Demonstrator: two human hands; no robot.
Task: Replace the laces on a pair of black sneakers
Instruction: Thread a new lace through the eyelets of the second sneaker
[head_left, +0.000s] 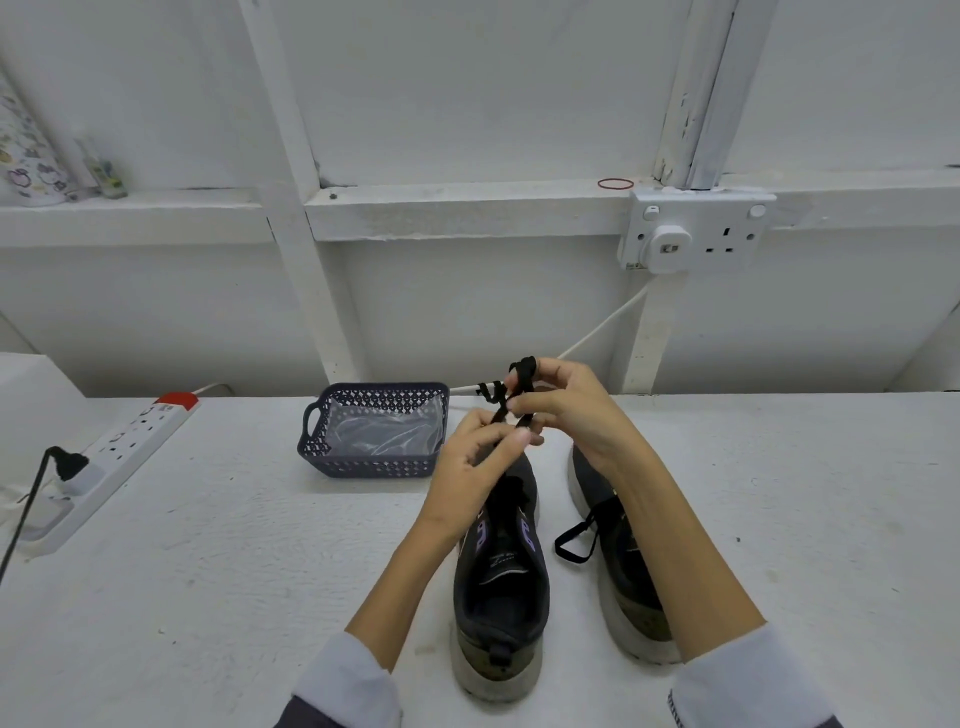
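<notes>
Black sneakers (501, 587) with purple accents, dark lattice-patterned basket (374, 431), white table (208, 571).

A white desk (234, 545) fills the lower half of the frame. One black sneaker (501, 597) stands at lower centre, a second sneaker (621, 582) just right of it. A dark mesh basket (374, 465) sits above them, and a white power strip (119, 452) lies at the left edge.

One mesh basket (374, 462) is sitting on the table (234, 571). Two black sneakers (501, 597) are standing right of it, one power strip (119, 452) is lying left of it, and one double wall socket (696, 234) is hanging above-right.
</notes>
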